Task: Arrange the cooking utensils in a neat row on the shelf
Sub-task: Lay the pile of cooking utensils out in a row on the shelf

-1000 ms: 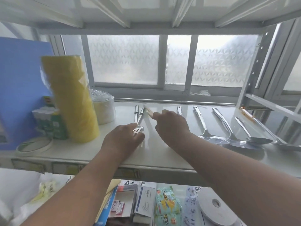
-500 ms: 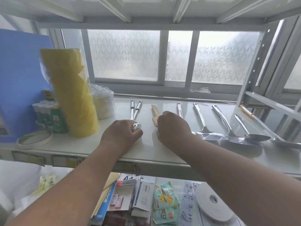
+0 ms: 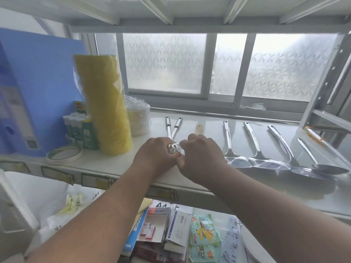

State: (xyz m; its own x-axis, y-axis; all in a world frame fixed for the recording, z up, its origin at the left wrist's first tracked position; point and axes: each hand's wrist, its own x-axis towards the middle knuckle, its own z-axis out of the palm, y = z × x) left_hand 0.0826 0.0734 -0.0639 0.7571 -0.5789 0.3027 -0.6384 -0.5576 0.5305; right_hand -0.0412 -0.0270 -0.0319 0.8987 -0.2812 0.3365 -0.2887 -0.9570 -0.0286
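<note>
On the white shelf lie several metal utensils with handles pointing to the window. Two steel-handled slotted turners lie crossed at the left; my left hand grips their slotted heads. A wooden-handled utensil lies beside them, its head hidden under my right hand, whose curled fingers meet the left hand at the slotted heads. To the right lie a steel spatula, two ladles and a spoon.
A yellow wrapped roll, white tape rolls, a blue folder, glue sticks and a tape ring crowd the shelf's left. An orange-handled utensil lies far right by the rack post. Packets fill the lower shelf.
My right hand has set the wooden-handled utensil down and slid left to meet the left hand at the slotted heads. The view has shifted slightly.
</note>
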